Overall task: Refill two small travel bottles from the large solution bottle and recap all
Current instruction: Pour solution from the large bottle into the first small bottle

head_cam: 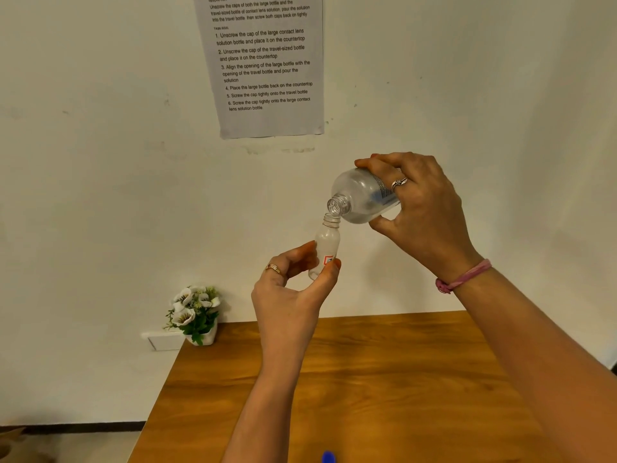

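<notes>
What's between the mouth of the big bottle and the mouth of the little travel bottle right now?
Nothing solid: in the head view the large bottle tilts its neck just above the open small bottle; any stream there is too faint to tell.

Open bench below, crowded air above

We see bare wood on the bench (384, 379) beneath both forearms; only a blue object (328, 457) pokes in at the near edge, a flower pot (197, 315) sits off the far-left corner, and the wall (100, 162) closes off the back.
</notes>
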Motion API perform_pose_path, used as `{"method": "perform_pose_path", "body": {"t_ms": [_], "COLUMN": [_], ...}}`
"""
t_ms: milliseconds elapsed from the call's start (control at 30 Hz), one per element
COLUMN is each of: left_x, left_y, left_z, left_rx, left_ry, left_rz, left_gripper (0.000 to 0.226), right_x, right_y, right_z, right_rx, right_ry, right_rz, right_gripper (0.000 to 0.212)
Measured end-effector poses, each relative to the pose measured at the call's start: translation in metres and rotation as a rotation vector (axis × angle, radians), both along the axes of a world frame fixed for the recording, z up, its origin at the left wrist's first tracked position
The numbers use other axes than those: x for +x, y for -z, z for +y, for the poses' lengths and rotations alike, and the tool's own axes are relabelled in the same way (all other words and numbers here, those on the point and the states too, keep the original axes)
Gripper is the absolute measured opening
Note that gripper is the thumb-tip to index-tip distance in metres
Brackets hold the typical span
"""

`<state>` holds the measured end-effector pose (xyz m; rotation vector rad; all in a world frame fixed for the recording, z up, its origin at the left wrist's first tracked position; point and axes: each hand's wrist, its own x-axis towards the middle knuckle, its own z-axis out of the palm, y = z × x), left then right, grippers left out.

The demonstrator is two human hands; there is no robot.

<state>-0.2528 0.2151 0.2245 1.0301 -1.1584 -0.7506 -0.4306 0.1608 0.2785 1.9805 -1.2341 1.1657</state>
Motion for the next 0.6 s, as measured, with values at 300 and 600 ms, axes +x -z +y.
{"method": "perform_pose_path", "body": {"t_ms": [300, 600], "left_x": [-0.0019, -0.0034], "left_y": [-0.0002, -0.0007], "left_z": [0.0004, 0.0008], "left_rx": [-0.003, -0.007], "left_ry": [-0.002, -0.004], "left_rz": [-0.022, -0.026], "left_gripper": [0.029, 0.029], "right_x": [-0.0014, -0.0031], "right_y": [-0.0009, -0.0024], "right_z": [0.0, -0.0014], "right_rx": [-0.018, -0.057], "right_ry": [0.013, 0.015], "right_rz": [0.009, 0.021], "right_gripper": [0.064, 0.064]}}
